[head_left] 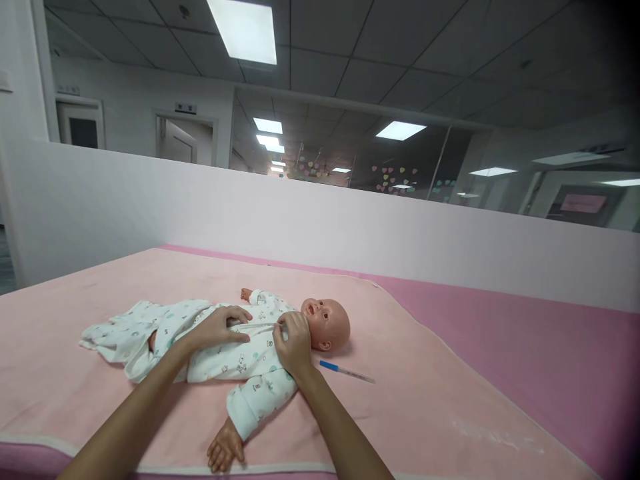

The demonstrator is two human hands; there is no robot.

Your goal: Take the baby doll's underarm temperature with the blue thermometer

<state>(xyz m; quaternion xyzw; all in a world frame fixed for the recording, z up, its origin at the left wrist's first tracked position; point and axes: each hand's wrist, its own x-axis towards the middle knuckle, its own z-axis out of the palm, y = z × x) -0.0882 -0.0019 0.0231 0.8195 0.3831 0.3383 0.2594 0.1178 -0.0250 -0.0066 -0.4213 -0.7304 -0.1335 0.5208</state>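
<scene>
A baby doll [327, 323] lies on its back, head to the right, in a white printed baby shirt [255, 353] and matching trousers [145, 323]. My left hand [220, 328] rests on the shirt over the belly, thumb and fingers apart. At the chest near the neck, my right hand [294, 341] has its fingers closed in a pinch on the shirt's front edge; the fingertips are partly hidden. One doll hand [226, 448] reaches toward me, palm up. A slim clear stick with a blue cap [345, 371], like a pen, lies beside the head.
A pale pink sheet [415, 400] with a white edge covers the padded surface. Darker pink padding [500, 333] shows along the back and right. Behind it stands a low white wall [310, 220] with glass above.
</scene>
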